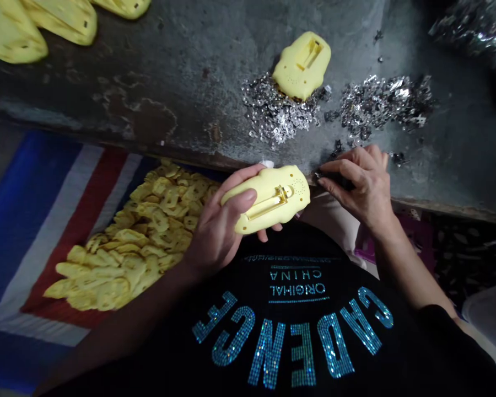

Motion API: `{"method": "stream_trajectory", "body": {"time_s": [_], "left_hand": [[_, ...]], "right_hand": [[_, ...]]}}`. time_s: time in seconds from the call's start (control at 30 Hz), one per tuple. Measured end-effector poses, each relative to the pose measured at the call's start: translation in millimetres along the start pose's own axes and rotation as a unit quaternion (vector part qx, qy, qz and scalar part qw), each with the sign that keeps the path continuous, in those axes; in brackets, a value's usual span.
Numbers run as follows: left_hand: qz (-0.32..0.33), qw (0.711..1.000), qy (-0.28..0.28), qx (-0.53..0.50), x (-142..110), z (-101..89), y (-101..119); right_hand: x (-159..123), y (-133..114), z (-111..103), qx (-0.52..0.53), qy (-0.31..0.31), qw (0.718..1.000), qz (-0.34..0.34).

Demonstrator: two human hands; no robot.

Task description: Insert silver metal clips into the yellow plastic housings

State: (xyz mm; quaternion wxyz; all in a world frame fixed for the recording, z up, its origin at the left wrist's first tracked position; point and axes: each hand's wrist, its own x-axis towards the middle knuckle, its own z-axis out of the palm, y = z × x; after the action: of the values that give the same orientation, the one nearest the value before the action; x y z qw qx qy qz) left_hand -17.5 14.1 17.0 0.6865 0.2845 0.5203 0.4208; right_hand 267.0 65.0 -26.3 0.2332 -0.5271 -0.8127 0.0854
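Observation:
My left hand (220, 220) is wrapped around a yellow plastic casing (268, 201), its thumb lying over one end. A long slot with metal in it faces up, and a cluster of tiny holes marks the other end. At the table's edge my right hand (361, 184) is pinched on a small metal contact piece (317, 175), just right of the casing and apart from it. Beyond the hands, a second yellow casing (303, 66) rests tilted on a heap of small shiny metal pieces (279, 113). Another heap of metal pieces (384, 105) lies to its right.
The dark worn table (182, 82) spans the top. More yellow casings (62, 19) lie at its far left. Below left, a striped blue, white and red sheet (66, 220) holds a pile of yellow parts (144, 237). A shiny clear bag (475, 27) sits at top right.

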Motion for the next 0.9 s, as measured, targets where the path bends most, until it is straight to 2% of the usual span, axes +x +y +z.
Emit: {"method": "stream_trajectory", "body": {"time_s": [0.13,0.27,0.33,0.57,0.77,0.9], "left_hand": [[0.012,1.000,0.004,0.012,-3,4.1,0],[0.023,0.999,-0.015,0.028,-10,8.2,2],[0.031,0.999,-0.027,0.034,-14,9.7,5],[0.028,0.997,-0.069,0.028,-20,12.8,11],[0.011,0.997,-0.077,0.002,-22,18.0,11],[0.005,0.997,-0.074,-0.001,-22,22.4,12]], "right_hand": [[4,-12,-9,0.041,0.001,0.999,-0.020],[1,-35,-30,0.157,-0.020,0.987,-0.035],[1,-46,-40,0.174,-0.032,0.983,-0.046],[6,-70,-59,0.076,-0.052,0.991,-0.096],[5,-74,-64,0.020,-0.031,0.985,-0.167],[3,-74,-66,-0.002,-0.026,0.982,-0.187]]}}
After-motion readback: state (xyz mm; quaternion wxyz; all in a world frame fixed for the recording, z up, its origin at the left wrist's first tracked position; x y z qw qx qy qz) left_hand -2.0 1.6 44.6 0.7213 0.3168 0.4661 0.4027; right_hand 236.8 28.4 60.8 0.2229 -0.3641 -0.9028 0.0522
